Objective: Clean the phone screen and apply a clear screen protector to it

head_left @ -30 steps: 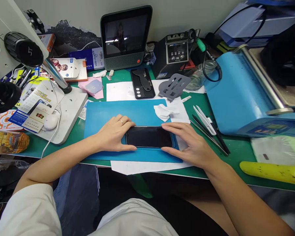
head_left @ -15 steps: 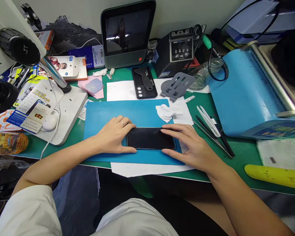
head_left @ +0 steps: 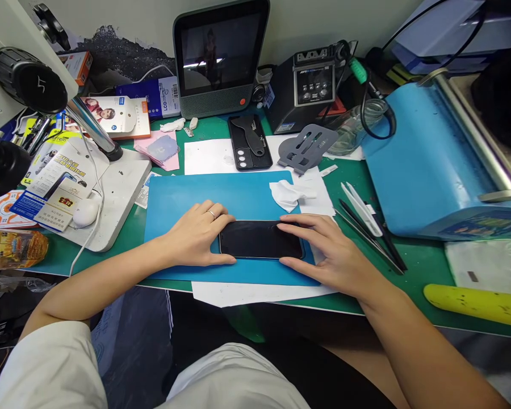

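Observation:
A smartphone (head_left: 259, 239) with a dark screen lies flat and crosswise on the blue mat (head_left: 204, 196). My left hand (head_left: 200, 236) grips its left end, thumb along the near edge and fingers at the far edge; a ring shows on one finger. At the right end, my right hand (head_left: 327, 250) holds the phone between thumb below and fingertips above. A crumpled white wipe (head_left: 284, 196) rests on the mat behind the phone. Beyond the mat, a black phone case (head_left: 241, 153) lies on white paper with a dark grey tool (head_left: 253, 136) on top.
Tweezers and pens (head_left: 372, 227) lie right of the mat. A blue machine with a metal roller (head_left: 426, 165) fills the right side, near a yellow banana-shaped object (head_left: 472, 305). A smart display (head_left: 221, 57) and a black control unit (head_left: 302, 94) stand behind. At left sits a white stand base (head_left: 119, 199).
Nearly nothing differs. Both hands keep the same hold on the phone, and the view has shifted very slightly.

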The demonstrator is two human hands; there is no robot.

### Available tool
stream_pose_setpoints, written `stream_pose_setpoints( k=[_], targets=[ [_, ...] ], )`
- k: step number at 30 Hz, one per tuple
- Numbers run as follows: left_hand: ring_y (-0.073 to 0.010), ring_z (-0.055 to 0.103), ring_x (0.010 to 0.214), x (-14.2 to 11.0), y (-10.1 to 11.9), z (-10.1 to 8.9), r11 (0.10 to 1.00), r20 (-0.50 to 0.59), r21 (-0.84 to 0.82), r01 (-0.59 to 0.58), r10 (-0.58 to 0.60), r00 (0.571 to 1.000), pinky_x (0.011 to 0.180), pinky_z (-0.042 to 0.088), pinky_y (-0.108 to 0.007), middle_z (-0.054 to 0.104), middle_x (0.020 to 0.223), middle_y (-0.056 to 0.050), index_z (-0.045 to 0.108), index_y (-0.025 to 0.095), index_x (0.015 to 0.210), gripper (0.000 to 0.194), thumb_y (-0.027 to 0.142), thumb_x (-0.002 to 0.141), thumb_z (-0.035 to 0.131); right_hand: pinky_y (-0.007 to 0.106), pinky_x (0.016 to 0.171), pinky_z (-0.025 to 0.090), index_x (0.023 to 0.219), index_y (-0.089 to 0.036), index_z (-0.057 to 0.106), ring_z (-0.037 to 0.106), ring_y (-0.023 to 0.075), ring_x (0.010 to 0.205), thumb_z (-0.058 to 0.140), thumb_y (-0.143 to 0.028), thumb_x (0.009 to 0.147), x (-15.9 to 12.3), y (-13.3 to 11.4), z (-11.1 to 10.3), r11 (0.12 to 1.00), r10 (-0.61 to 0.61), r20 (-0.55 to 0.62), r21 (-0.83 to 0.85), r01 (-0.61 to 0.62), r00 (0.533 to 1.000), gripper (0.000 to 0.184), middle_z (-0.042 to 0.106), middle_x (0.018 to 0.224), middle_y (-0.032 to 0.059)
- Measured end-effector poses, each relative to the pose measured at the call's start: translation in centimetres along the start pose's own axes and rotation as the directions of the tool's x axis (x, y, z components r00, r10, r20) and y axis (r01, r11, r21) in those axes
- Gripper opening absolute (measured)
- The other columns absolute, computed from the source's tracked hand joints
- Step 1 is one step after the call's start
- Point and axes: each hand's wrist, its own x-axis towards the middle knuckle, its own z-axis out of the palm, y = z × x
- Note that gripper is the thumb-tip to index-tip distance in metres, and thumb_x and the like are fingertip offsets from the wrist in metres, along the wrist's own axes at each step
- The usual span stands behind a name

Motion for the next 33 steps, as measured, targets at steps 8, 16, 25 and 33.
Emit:
stream_pose_setpoints(
  k=[8,16,25,33],
  targets=[
    [-0.0320,0.057,0.104,0.03,0.04,0.00,1.000,-0.004,-0.013,0.008,-0.008,1.000,0.091,0.049,-0.046,0.063,0.122,-0.017,0.059,0.013,0.135,0.075,0.066,0.086,0.076,0.061,0.111,0.050,0.145,-0.036,0.061,0.059,0.0369,0.133,0.067,-0.048,0.097,0.08,-0.05,-0.06,0.998,0.057,0.025,0.002,-0.057,0.998,0.050,0.063,0.144,0.0093],
    [-0.0319,0.056,0.103,-0.01,-0.03,0.03,1.000,-0.006,-0.008,0.007,-0.007,1.000,0.091,0.050,-0.047,0.064,0.121,-0.017,0.059,0.010,0.135,0.078,0.067,0.085,0.077,0.059,0.110,0.051,0.146,-0.036,0.059,0.059,0.0361,0.133,0.068,-0.045,0.097,0.12,-0.12,-0.08,0.999,0.038,0.022,0.012,-0.038,0.999,0.051,0.063,0.145,0.0090],
    [-0.0324,0.057,0.104,-0.07,0.00,-0.17,1.000,0.004,-0.018,0.012,-0.012,1.000,0.092,0.050,-0.047,0.064,0.123,-0.018,0.058,0.010,0.137,0.079,0.069,0.087,0.074,0.057,0.110,0.051,0.148,-0.037,0.056,0.058,0.0357,0.134,0.069,-0.043,0.097,0.17,-0.12,-0.09,1.000,0.020,0.019,0.009,-0.021,1.000,0.053,0.062,0.146,0.0086],
    [-0.0321,0.057,0.104,-0.02,0.09,-0.27,1.000,0.009,-0.014,0.016,-0.016,1.000,0.093,0.050,-0.048,0.064,0.122,-0.017,0.059,0.010,0.135,0.074,0.065,0.088,0.074,0.055,0.108,0.053,0.150,-0.037,0.054,0.058,0.0346,0.133,0.069,-0.040,0.098,0.12,-0.01,-0.07,1.000,-0.019,0.005,-0.017,0.019,1.000,0.055,0.061,0.145,0.0086]
  ],
)
